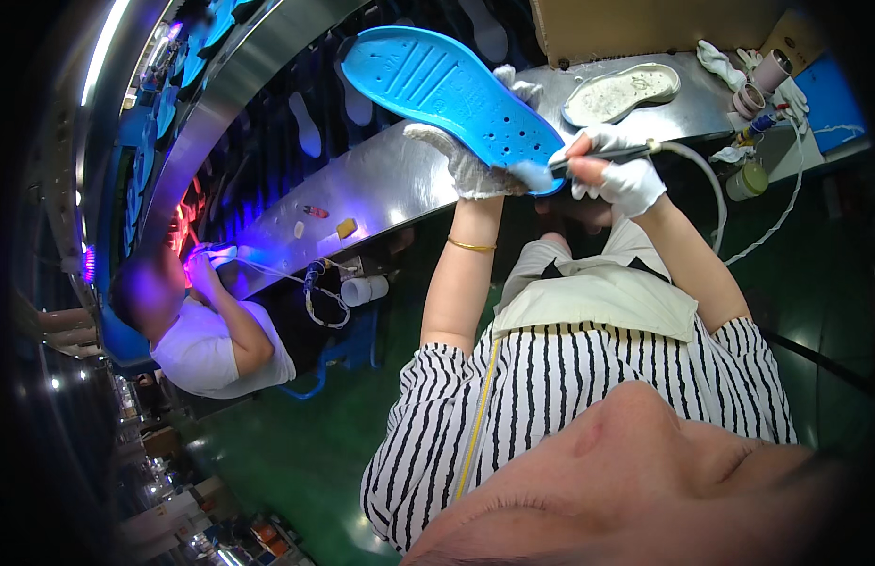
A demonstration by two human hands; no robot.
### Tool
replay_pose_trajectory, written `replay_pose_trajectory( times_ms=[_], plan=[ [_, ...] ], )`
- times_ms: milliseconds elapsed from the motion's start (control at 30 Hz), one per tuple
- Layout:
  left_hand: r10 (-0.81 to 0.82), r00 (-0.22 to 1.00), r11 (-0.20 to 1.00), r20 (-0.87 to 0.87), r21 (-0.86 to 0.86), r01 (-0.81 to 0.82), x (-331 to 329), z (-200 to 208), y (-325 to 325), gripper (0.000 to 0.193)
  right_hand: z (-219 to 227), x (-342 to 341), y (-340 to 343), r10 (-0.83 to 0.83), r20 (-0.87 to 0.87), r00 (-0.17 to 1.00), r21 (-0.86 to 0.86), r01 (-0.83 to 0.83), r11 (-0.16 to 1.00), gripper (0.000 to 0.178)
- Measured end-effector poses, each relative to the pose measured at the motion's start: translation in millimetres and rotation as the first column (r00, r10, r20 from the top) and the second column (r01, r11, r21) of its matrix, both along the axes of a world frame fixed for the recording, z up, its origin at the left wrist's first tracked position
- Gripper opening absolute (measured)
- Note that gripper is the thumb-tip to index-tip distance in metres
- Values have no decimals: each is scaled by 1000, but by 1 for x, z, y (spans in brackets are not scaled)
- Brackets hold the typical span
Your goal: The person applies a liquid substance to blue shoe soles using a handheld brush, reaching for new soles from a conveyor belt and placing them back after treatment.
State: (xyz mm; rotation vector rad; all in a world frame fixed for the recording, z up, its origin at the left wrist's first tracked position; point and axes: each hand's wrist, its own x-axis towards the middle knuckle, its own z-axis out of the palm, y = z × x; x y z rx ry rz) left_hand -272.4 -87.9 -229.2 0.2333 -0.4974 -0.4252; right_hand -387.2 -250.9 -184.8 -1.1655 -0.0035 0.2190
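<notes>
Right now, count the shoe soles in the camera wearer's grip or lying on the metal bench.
2: a blue sole in the left grip, and a white sole on the metal bench, right of the blue one. Others may be hidden behind the blue sole.

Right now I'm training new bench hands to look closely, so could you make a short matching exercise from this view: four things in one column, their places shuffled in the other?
Things
1. blue shoe sole
2. cream shoe sole
3. hose-fitted tool
4. gold bracelet

Places
A. lying on the metal bench
B. around the left forearm
C. in the grip of the left hand
D. in the grip of the right hand

Pairs: 1-C, 2-A, 3-D, 4-B
</notes>
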Motion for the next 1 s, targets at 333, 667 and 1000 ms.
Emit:
replay_pose_trajectory(
  times_ms=[333,667,1000],
  plan=[
    [-105,982,978,158,195,73,11,20,18,119,2,8,-10,81,29,996,85,-83,993,14],
    [-256,899,694,354,715,-84,22,51,20,99,9,26,-20,293,61,954,-524,-219,823,14],
    [-169,985,340,39,940,21,36,54,7,80,2,31,-10,318,249,915,-538,-143,831,13]
  ],
)
